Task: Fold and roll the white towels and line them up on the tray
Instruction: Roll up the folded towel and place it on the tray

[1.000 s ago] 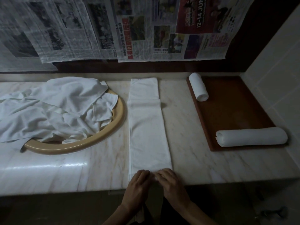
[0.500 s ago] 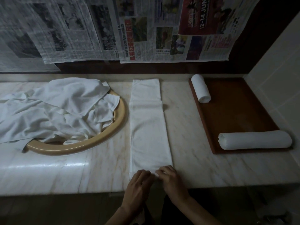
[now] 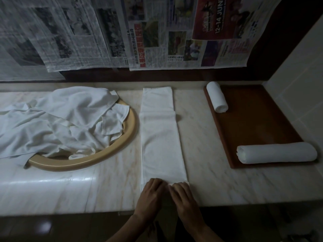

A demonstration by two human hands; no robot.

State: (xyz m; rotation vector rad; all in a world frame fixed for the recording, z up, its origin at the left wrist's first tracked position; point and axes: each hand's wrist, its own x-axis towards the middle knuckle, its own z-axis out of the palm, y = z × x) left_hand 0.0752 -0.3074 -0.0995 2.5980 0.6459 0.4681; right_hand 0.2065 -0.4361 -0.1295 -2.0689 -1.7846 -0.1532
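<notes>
A white towel folded into a long strip (image 3: 160,135) lies lengthwise on the marble counter, running from the back wall to the front edge. My left hand (image 3: 150,196) and my right hand (image 3: 183,198) sit side by side on its near end, fingers curled over the first turn of a roll. A brown wooden tray (image 3: 253,119) lies at the right. One small rolled towel (image 3: 217,99) rests on its far left corner, and a longer rolled towel (image 3: 277,152) lies across its near edge.
A heap of loose white towels (image 3: 57,123) fills and spills over a round beige basin (image 3: 97,158) on the left. Newspaper sheets (image 3: 157,34) hang on the back wall. A tiled wall (image 3: 300,88) closes the right side. The counter's front edge (image 3: 70,209) drops off near me.
Both hands have rolled the towel's near end slightly forward, away from the counter edge. The view has shifted a little; nothing else moved.
</notes>
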